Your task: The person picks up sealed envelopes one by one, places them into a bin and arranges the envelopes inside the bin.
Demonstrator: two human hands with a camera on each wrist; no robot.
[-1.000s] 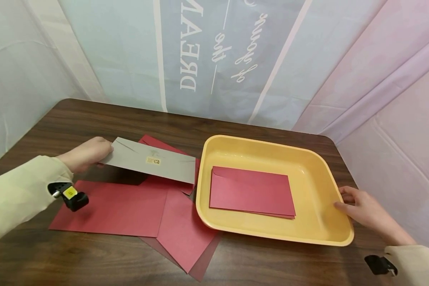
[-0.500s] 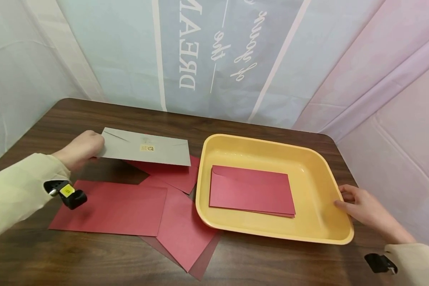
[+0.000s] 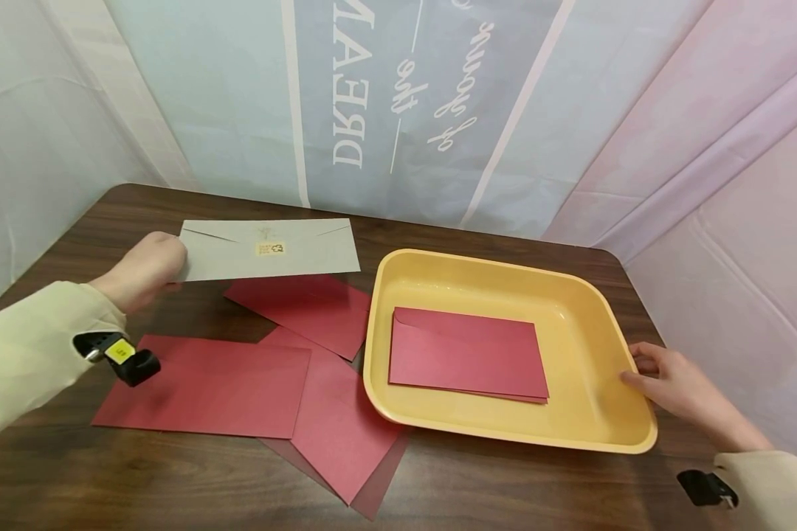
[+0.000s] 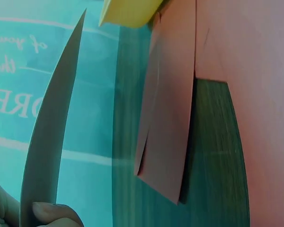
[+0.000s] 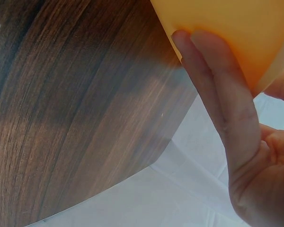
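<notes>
My left hand [image 3: 147,269] pinches the left end of a light grey envelope [image 3: 229,258], holding it raised over the far left of the table. Its flap side, with a small yellow label, faces up in the head view. In the left wrist view the grey envelope [image 4: 54,118] appears almost edge-on, thumb on one face. My right hand [image 3: 677,387] grips the right rim of a yellow tray [image 3: 581,383]. The right wrist view has the fingers [image 5: 227,85] flat along the tray's outer wall. Inside the tray lie stacked red envelopes [image 3: 468,354].
Several red envelopes overlap on the dark wooden table [image 3: 173,479]: one at left [image 3: 212,387], one near the middle [image 3: 345,435], one farther back [image 3: 312,310] against the tray's left side. A printed curtain [image 3: 425,96] hangs behind the table's far edge.
My left hand has lifted the grey envelope up and away from the red ones, back toward the far edge, uncovering the red envelope beneath. The right hand and tray stay in place.
</notes>
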